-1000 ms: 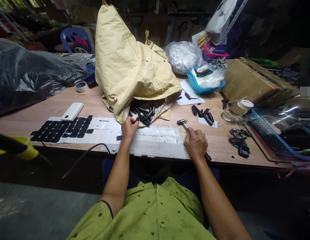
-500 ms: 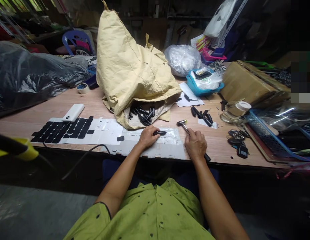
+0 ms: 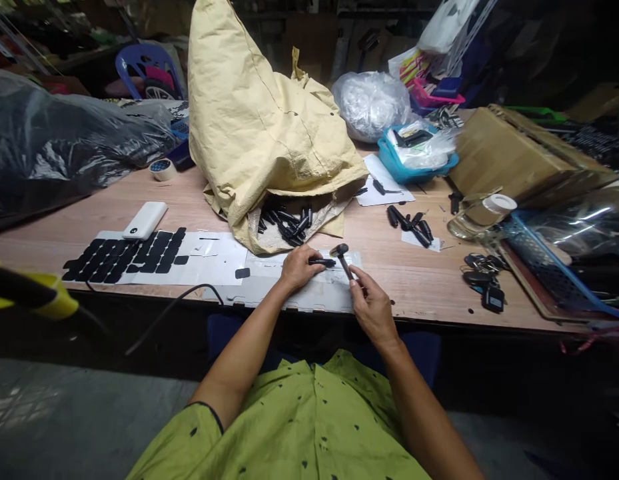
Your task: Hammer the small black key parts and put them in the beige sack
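My left hand [image 3: 298, 268] pinches a small black stick-shaped part [image 3: 323, 262] flat against a white sheet [image 3: 289, 293] at the near edge of the wooden table [image 3: 199, 207]. My right hand [image 3: 372, 308] grips the handle of a small hammer [image 3: 340, 251], whose head hovers just right of the part's end. Behind my hands, a yellow sack [image 3: 262, 123] lies open with a pile of similar black parts [image 3: 288, 223] spilling from its mouth.
Left of the sack lie a sheet of black pads [image 3: 126, 255], a white power bank [image 3: 144, 220] and a tape roll [image 3: 162, 169]. To the right are more black parts [image 3: 410, 224], a blue tray [image 3: 419, 152], a cardboard box [image 3: 519, 157], keys [image 3: 484, 280] and a blue basket [image 3: 549, 267].
My left hand took a black part from the sack's mouth and set it on the white sheet. My right hand carried the hammer leftward from the table to the part.
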